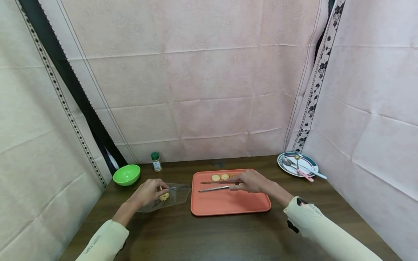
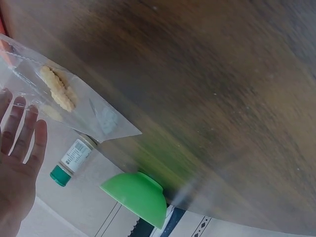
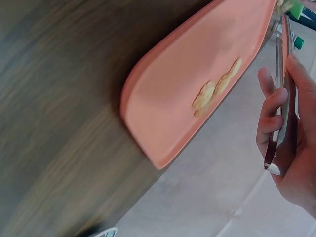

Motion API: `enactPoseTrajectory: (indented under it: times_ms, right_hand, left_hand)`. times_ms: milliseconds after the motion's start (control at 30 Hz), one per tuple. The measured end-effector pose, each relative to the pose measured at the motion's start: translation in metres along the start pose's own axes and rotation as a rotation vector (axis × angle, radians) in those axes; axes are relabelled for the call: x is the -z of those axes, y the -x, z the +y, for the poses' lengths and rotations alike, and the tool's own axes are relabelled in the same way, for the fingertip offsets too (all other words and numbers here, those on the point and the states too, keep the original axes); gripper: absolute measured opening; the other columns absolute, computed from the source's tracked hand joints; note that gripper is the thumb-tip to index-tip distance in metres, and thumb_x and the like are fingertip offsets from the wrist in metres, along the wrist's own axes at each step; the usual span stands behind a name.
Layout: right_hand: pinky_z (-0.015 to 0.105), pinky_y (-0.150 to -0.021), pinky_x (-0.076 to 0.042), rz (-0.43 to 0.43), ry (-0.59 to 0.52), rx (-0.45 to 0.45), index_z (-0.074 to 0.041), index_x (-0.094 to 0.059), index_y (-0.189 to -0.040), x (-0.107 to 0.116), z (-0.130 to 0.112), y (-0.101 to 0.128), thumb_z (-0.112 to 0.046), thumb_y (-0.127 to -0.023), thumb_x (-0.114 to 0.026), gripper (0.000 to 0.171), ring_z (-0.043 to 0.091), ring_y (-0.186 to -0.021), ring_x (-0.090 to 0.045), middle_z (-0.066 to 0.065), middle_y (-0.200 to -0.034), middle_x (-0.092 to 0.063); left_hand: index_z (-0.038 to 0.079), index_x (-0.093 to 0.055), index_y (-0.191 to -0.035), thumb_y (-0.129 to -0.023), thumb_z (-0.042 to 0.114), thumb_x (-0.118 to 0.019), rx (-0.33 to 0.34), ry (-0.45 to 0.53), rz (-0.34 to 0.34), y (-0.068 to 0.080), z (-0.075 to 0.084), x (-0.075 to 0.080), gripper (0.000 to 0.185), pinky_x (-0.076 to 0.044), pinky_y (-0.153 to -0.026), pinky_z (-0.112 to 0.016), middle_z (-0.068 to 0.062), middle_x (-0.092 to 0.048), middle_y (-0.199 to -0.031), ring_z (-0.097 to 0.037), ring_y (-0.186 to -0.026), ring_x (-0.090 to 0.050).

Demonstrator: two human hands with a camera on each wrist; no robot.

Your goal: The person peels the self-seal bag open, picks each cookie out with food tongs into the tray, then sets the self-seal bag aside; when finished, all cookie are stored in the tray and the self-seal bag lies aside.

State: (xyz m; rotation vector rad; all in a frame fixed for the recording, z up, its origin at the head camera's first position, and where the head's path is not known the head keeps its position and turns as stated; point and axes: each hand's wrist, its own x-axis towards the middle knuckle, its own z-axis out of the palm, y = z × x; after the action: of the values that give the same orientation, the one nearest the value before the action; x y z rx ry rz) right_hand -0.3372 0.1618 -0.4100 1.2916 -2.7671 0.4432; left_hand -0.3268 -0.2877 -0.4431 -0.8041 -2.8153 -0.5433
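My left hand grips a clear plastic bag, fingers and thumb at its near-left part. Inside the bag lie pale scalloped cookies, seen through the film in the left wrist view. My right hand holds metal tongs over the coral-coloured tray, the arms pointing left toward the bag. In the right wrist view the tong arms stand slightly apart, nothing between them. A short row of round cookies rests along the tray's back edge, partly covered by the right hand in the head view.
A green bowl and a green-capped shaker bottle stand at the back left. At the back right, a blue-rimmed plate bears several utensils, among them a pink-handled one. Cloth walls enclose the wooden table.
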Motion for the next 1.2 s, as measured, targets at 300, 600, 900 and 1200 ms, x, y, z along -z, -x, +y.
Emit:
enactPoseTrajectory:
  times_ms: [300,600,900,1200]
  right_hand:
    - [0.023,-0.053,-0.039,-0.039,-0.020,0.018,-0.024,-0.064,-0.144,-0.012,-0.016,-0.026,-0.040,-0.103,-0.065,0.044,0.001,-0.051,-0.045,-0.001,-0.098,-0.077]
    - [0.024,-0.057,-0.041,-0.079,0.008,-0.012,-0.030,-0.067,-0.140,-0.030,-0.034,-0.054,-0.046,-0.103,-0.064,0.041,0.002,-0.063,-0.053,-0.011,-0.090,-0.071]
    - [0.021,-0.060,-0.046,-0.046,-0.052,0.049,-0.024,-0.070,-0.136,-0.050,-0.050,-0.077,-0.045,-0.103,-0.064,0.040,-0.002,-0.069,-0.058,-0.011,-0.105,-0.076]
    - [0.022,-0.052,-0.037,-0.060,-0.070,0.010,-0.023,-0.069,-0.139,-0.066,-0.064,-0.091,-0.045,-0.103,-0.064,0.043,0.001,-0.055,-0.051,-0.008,-0.097,-0.077]
  left_hand:
    - [0.013,-0.080,-0.102,-0.097,0.017,-0.076,-0.008,-0.017,0.013,-0.001,0.000,0.001,0.008,-0.051,-0.062,-0.022,0.007,-0.070,-0.093,-0.003,-0.078,-0.061]
    - [0.012,-0.080,-0.102,-0.096,0.017,-0.076,0.004,-0.006,0.016,-0.003,0.001,0.004,0.009,-0.050,-0.058,-0.021,0.006,-0.071,-0.092,-0.002,-0.074,-0.061]
    - [0.013,-0.080,-0.102,-0.095,0.017,-0.077,0.053,-0.009,0.010,-0.003,0.005,0.004,0.008,-0.050,-0.058,-0.022,0.007,-0.070,-0.091,-0.003,-0.075,-0.060]
    - [0.011,-0.080,-0.103,-0.096,0.015,-0.077,0.034,-0.011,0.014,-0.003,0.005,0.004,0.009,-0.051,-0.060,-0.022,0.006,-0.071,-0.092,-0.005,-0.077,-0.061]
